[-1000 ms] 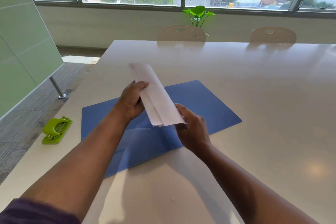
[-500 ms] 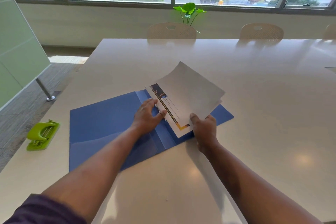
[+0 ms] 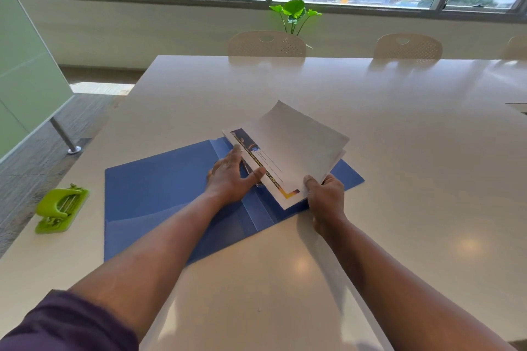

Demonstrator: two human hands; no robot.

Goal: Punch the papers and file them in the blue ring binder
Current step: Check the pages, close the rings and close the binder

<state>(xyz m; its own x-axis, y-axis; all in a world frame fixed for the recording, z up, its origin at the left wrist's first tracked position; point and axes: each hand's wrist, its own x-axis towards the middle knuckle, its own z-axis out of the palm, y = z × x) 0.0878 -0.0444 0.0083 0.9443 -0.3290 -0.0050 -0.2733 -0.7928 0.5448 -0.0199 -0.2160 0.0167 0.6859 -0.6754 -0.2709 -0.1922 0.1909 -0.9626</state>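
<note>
The flat blue plastic ring binder (image 3: 159, 196) lies open on the pale glossy table (image 3: 399, 151); the stack of white printed papers (image 3: 296, 151) rests over its right half, top sheet curling upward; the left hand (image 3: 231, 177) lies flat, fingers straight, on the papers' left edge by the spine; the right hand (image 3: 325, 196) pinches the stack's near corner; a lime-green plastic hole punch (image 3: 61, 208) sits well left of the binder
</note>
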